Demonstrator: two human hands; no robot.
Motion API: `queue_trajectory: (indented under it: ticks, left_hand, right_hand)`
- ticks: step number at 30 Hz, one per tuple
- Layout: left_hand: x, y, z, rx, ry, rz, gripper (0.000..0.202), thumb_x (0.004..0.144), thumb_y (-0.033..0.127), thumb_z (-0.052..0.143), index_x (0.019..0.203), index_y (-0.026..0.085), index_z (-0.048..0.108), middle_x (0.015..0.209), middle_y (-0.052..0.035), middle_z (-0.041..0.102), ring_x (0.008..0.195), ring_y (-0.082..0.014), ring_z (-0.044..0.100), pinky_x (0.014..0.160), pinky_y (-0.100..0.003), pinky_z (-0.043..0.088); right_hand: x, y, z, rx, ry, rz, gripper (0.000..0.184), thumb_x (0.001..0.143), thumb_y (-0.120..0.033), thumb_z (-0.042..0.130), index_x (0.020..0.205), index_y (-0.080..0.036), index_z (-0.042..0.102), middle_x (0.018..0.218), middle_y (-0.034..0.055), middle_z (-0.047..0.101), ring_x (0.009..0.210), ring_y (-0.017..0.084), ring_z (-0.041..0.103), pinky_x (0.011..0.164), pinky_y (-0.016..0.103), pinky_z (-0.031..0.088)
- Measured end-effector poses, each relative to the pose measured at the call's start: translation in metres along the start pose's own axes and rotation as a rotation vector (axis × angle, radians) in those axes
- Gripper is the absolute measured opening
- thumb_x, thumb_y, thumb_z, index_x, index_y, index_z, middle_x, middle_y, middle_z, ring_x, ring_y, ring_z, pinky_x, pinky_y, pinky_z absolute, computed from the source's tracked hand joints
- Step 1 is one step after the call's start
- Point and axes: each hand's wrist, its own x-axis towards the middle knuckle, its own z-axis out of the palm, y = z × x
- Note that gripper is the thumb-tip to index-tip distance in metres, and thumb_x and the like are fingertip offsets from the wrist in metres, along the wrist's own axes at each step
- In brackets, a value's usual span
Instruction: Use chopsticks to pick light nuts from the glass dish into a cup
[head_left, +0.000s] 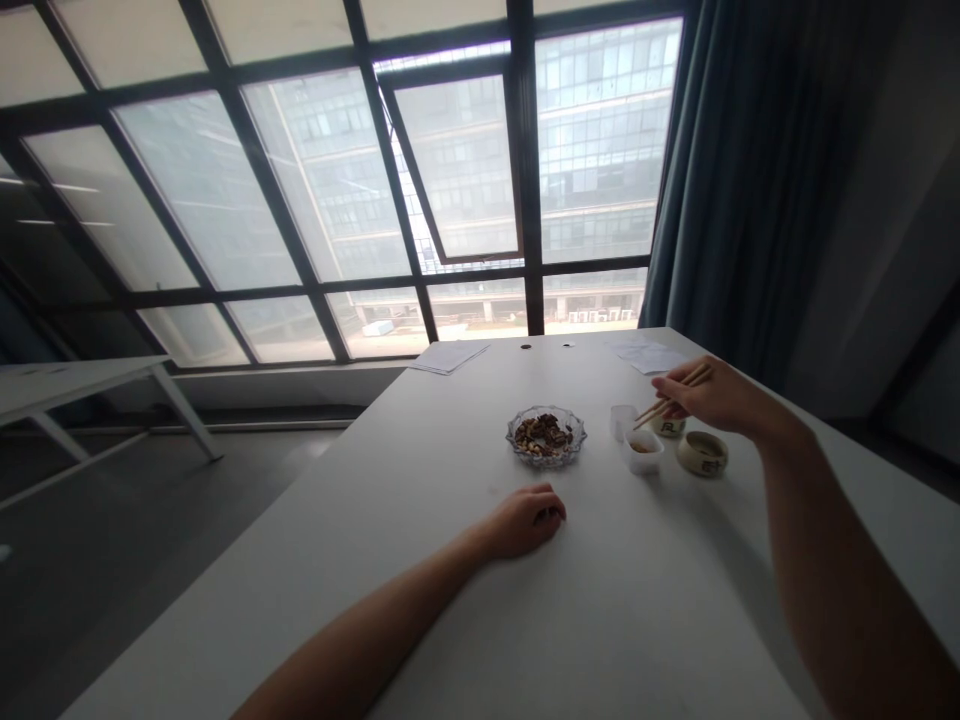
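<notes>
My right hand (709, 395) is closed around a pair of wooden chopsticks (664, 405). Their tips point down just above a small white plastic cup (643, 455) with some brownish bits in it; whether the tips grip anything is too small to tell. Flat on the table lies my left hand (525, 520), its fingers curled in and no object visible in them. Beyond it stands a clear glass bowl (546, 438) of dark brown and tan pieces. A beige ceramic pot (703, 455) with dark lettering sits right of the cup, and a similar pot (667, 426) is partly hidden under my right hand.
Another translucent cup (622, 422) stands behind the white one. Sheets of paper lie on the white table (420, 480) at the far left corner (450, 357) and far right (646, 354). Windows and a blue curtain (720, 200) rise behind. A second table (82, 385) stands left.
</notes>
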Motion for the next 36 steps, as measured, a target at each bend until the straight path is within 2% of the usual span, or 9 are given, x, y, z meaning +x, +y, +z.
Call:
queue_trajectory:
  ticks: [3,5,8,12,16,24,30,33,36]
  left_hand:
    - [0.001,0.001,0.0,-0.002,-0.003,0.003,0.017,0.09,0.015,0.059,0.101,0.018,0.072,0.097,-0.0043,0.065,0.079,-0.0137,0.059,0.075,-0.021,0.047]
    - [0.002,0.002,0.0,-0.002,-0.004,0.007,0.017,0.09,0.014,0.059,0.101,0.018,0.072,0.097,-0.0042,0.065,0.079,-0.0137,0.059,0.075,-0.021,0.047]
    - [0.002,0.003,0.0,-0.002,0.0,0.013,0.017,0.09,0.014,0.059,0.1,0.018,0.071,0.096,-0.004,0.064,0.079,-0.0137,0.059,0.075,-0.021,0.047]
    - [0.001,0.003,-0.003,-0.005,0.002,0.022,0.017,0.09,0.014,0.059,0.1,0.018,0.071,0.096,-0.0041,0.064,0.08,-0.0141,0.059,0.076,-0.021,0.048]
    - [0.001,0.003,-0.005,-0.001,0.006,0.039,0.018,0.09,0.014,0.059,0.101,0.019,0.071,0.097,-0.0044,0.064,0.083,-0.0148,0.059,0.078,-0.022,0.048]
    - [0.001,0.006,-0.004,-0.005,0.019,0.045,0.019,0.089,0.012,0.059,0.101,0.019,0.072,0.097,-0.0045,0.065,0.082,-0.0145,0.06,0.077,-0.022,0.048]
    - [-0.001,0.005,-0.005,-0.002,0.025,0.042,0.019,0.089,0.014,0.059,0.101,0.019,0.072,0.097,-0.0049,0.066,0.083,-0.0152,0.06,0.079,-0.022,0.049]
    - [-0.002,0.004,-0.006,-0.006,0.019,0.042,0.018,0.089,0.014,0.059,0.101,0.019,0.072,0.097,-0.0051,0.065,0.084,-0.0153,0.06,0.079,-0.022,0.049]
    - [-0.003,0.004,-0.007,-0.005,0.008,0.034,0.019,0.089,0.014,0.059,0.102,0.019,0.072,0.097,-0.0053,0.065,0.083,-0.0151,0.06,0.078,-0.022,0.049]
  right_hand:
    - [0.001,-0.008,0.01,0.061,0.066,-0.023,0.04,0.082,-0.058,0.078,0.078,-0.018,0.076,0.075,0.0146,0.077,0.066,0.029,0.077,0.057,0.037,0.064]
    - [0.004,-0.013,0.025,0.167,0.074,-0.062,0.042,0.082,-0.059,0.077,0.08,-0.017,0.075,0.079,0.0145,0.078,0.07,0.028,0.078,0.06,0.035,0.065]
    - [0.011,-0.015,0.062,0.317,-0.001,-0.108,0.047,0.082,-0.062,0.076,0.083,-0.015,0.075,0.082,0.0142,0.079,0.072,0.027,0.078,0.065,0.034,0.066]
    - [0.021,-0.008,0.12,0.418,-0.075,-0.102,0.052,0.077,-0.065,0.078,0.074,-0.014,0.071,0.07,0.0134,0.076,0.065,0.027,0.076,0.058,0.032,0.063]
    - [0.024,0.0,0.155,0.474,-0.082,-0.069,0.051,0.074,-0.065,0.079,0.068,-0.016,0.068,0.063,0.0107,0.074,0.062,0.028,0.076,0.052,0.031,0.06]
    - [0.022,0.009,0.171,0.479,-0.074,-0.027,0.049,0.074,-0.064,0.079,0.069,-0.017,0.069,0.061,0.0082,0.073,0.062,0.03,0.075,0.054,0.033,0.06]
    - [0.023,0.014,0.181,0.423,-0.073,-0.047,0.05,0.078,-0.066,0.074,0.067,-0.017,0.07,0.062,0.0093,0.074,0.065,0.03,0.076,0.055,0.032,0.061]
    - [0.024,0.011,0.174,0.409,-0.03,-0.04,0.054,0.078,-0.069,0.073,0.068,-0.016,0.07,0.063,0.0108,0.074,0.062,0.03,0.075,0.056,0.035,0.062]
    - [0.023,0.0,0.151,0.376,-0.008,-0.067,0.056,0.078,-0.071,0.073,0.07,-0.015,0.072,0.066,0.013,0.075,0.062,0.029,0.076,0.059,0.036,0.064]
